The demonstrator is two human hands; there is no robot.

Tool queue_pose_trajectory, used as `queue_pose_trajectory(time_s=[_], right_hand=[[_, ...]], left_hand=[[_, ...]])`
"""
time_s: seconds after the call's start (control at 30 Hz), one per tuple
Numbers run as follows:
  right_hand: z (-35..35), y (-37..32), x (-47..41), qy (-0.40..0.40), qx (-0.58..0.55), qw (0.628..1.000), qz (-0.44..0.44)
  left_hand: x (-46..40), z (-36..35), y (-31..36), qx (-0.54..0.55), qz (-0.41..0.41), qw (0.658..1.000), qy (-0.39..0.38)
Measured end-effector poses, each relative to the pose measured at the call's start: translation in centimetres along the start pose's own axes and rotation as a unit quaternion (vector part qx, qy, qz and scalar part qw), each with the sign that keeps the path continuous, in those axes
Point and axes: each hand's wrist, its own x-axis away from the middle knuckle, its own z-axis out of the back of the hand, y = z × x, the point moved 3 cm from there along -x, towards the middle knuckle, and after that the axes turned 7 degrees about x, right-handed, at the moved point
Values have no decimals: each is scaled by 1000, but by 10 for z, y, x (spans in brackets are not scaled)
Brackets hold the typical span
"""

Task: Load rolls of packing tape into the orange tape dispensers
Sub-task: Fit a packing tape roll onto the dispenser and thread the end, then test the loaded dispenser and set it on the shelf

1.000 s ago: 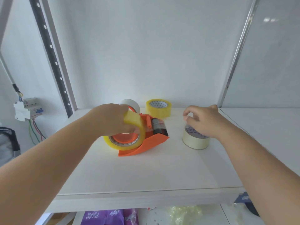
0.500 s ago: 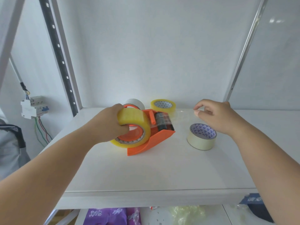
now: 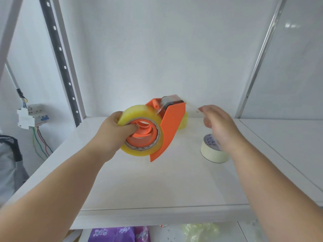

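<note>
Both forearms enter from the lower edge, bare from the frame's border up to the wrists; no sleeve, cuff or glove shows on either. The left hand is bare, with no ring, watch or band visible on the fingers or wrist. The right hand, toward three o'clock of the left, is likewise bare and unadorned, its outline softened by blur, so fine detail of its fingertips and nails cannot be made out.
</note>
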Motion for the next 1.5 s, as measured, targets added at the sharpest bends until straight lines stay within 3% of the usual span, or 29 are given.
queue_pose_trajectory(time_s=[0.17, 0.4, 0.53, 0.67, 0.83, 0.93, 1.07, 1.37, 1.5], right_hand=[[-53, 0, 21, -10, -96, 995, -15], [-82, -4, 37, -42, -153, 987, -11], [-93, 0, 52, -108, -189, 976, 2], [-95, 0, 55, -189, -147, 971, 10], [-96, -6, 55, -185, -120, 975, 2], [-98, -8, 54, -160, -104, 981, -11], [-95, -5, 48, -158, -63, 985, -42], [-58, -21, 10, -207, -1, 978, -34], [-44, -18, -19, -241, 29, 970, -26]], left_hand=[[10, -22, -7, 167, 54, 984, -19], [26, -37, -22, 308, 169, 934, 60], [32, -41, -21, 339, 223, 911, 76], [36, -40, -13, 355, 227, 905, 59], [35, -33, -13, 365, 232, 901, 37], [25, -23, -25, 290, 242, 925, 30], [21, -16, -36, 69, 235, 969, -37], [15, -32, -19, -95, 166, 969, -155], [2, -33, 0, -171, 144, 970, -99]])
